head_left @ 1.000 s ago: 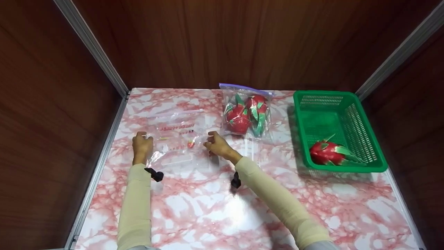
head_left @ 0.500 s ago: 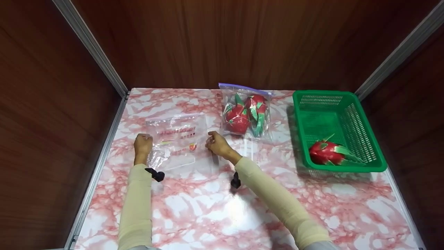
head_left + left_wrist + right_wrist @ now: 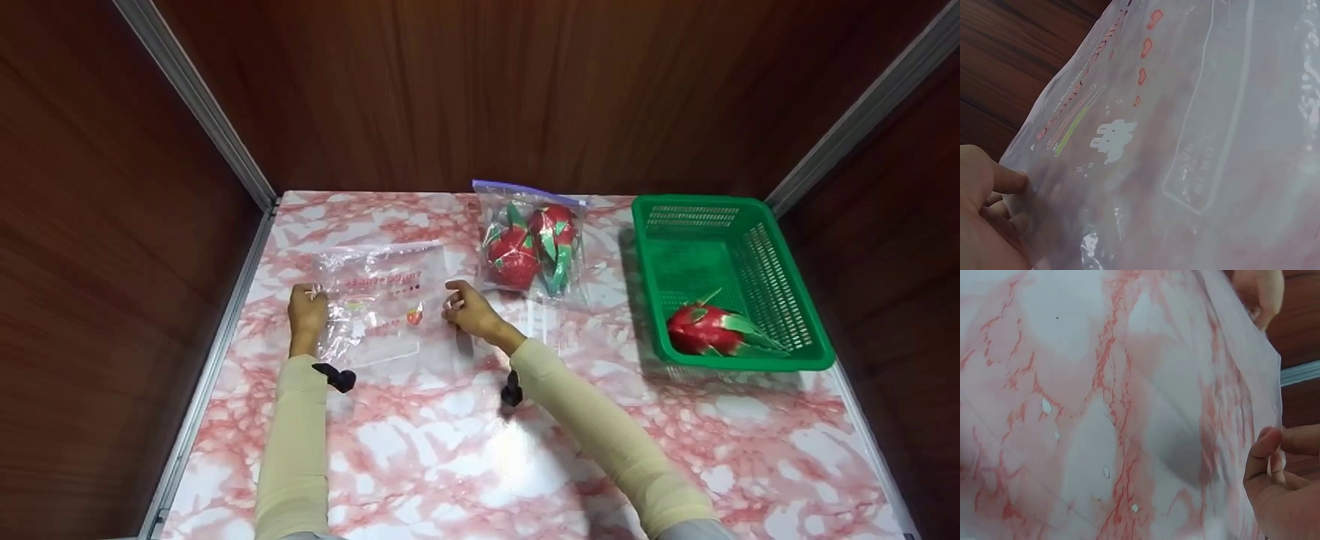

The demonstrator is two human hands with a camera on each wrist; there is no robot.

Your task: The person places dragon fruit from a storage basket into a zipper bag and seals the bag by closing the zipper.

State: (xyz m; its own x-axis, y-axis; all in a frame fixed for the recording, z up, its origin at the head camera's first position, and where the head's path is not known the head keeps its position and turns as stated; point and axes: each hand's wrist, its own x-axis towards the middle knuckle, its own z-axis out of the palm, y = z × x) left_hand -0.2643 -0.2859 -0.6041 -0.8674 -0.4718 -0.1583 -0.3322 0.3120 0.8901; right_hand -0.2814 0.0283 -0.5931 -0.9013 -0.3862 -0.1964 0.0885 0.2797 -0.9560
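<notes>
Head view shows a person holding a clear printed bag [image 3: 386,300] over the left part of the bench [image 3: 450,465]. The left hand [image 3: 306,315] pinches the bag's left edge between thumb and fingers; the right hand [image 3: 474,313] pinches the opposite edge. Just beyond the right hand, a second bag [image 3: 491,196] with a purple strip holds two dragon fruits [image 3: 514,259]. Farther right, a green basket [image 3: 649,281] holds another dragon fruit [image 3: 703,330] at its near end.
</notes>
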